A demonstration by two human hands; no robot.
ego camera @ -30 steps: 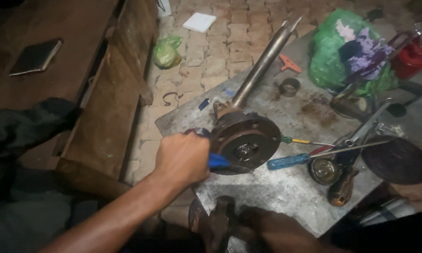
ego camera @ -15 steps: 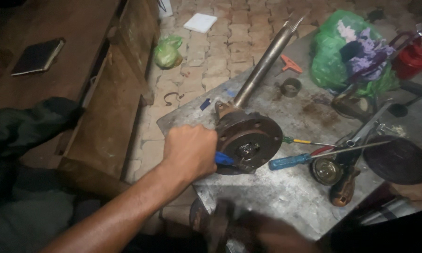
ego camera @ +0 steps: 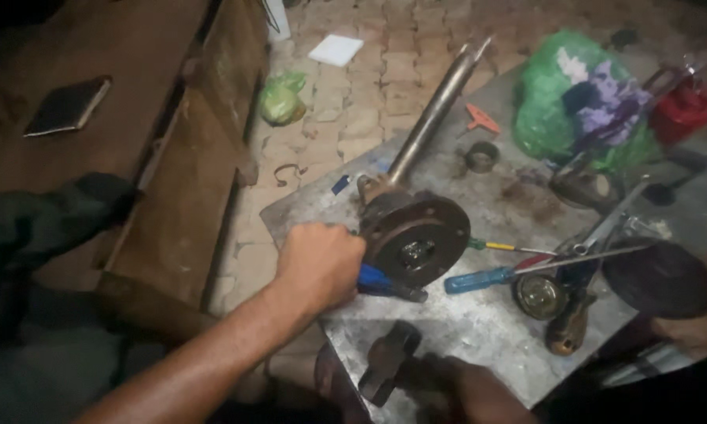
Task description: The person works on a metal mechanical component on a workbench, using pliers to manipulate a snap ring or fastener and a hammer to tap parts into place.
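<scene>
The left hand [ego camera: 320, 265] is closed in a fist around a blue-handled tool [ego camera: 385, 282], whose dark tip pokes out just under the round flange [ego camera: 416, 238] of a rusty axle shaft [ego camera: 434, 106]. The flange lies touching the hand's knuckles, at the left edge of the metal table [ego camera: 463, 338], and the shaft runs from it toward the far edge. The right hand [ego camera: 455, 385] sits low at the near edge, apparently gripping a dark hammer-like piece [ego camera: 386, 363], though the view there is too dim to be sure. Right of the flange lie a blue-handled screwdriver [ego camera: 479, 279], a small round cap [ego camera: 539, 294] and a dark disc [ego camera: 658, 276]. A green bag [ego camera: 561, 118] rests at the far edge.
</scene>
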